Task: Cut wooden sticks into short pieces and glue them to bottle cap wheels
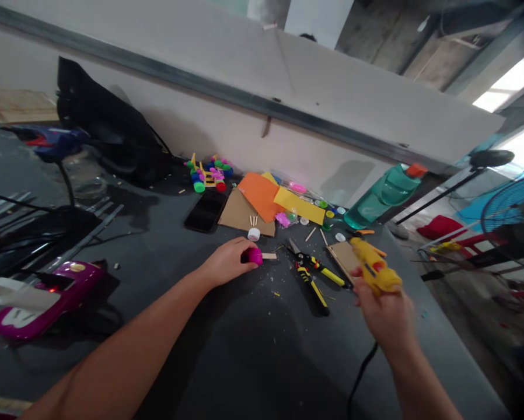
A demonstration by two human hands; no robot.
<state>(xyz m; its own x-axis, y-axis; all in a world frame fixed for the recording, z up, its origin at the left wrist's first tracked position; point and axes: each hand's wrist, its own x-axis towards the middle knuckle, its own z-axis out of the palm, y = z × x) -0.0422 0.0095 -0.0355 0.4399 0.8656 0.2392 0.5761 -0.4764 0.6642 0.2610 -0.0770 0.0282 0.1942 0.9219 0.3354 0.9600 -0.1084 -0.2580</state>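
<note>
My left hand [230,261] pinches a magenta bottle cap [255,256] low over the dark table. A short flat wooden stick [269,256] reaches out from the cap's right side; whether the two are joined I cannot tell. My right hand [387,312] is wrapped round a yellow hot glue gun [376,268], held above the right part of the table with its cord hanging below. Just behind the magenta cap is a white cap [254,234] with small stick pieces by it. Pliers with yellow and black handles [310,283] lie between my hands.
A phone [206,209], cardboard [238,213], orange paper [259,195] and loose caps lie toward the wall. Colourful small models [209,174] stand behind the phone. A teal bottle [382,195] is at the back right. At the left sits a magenta device [52,303].
</note>
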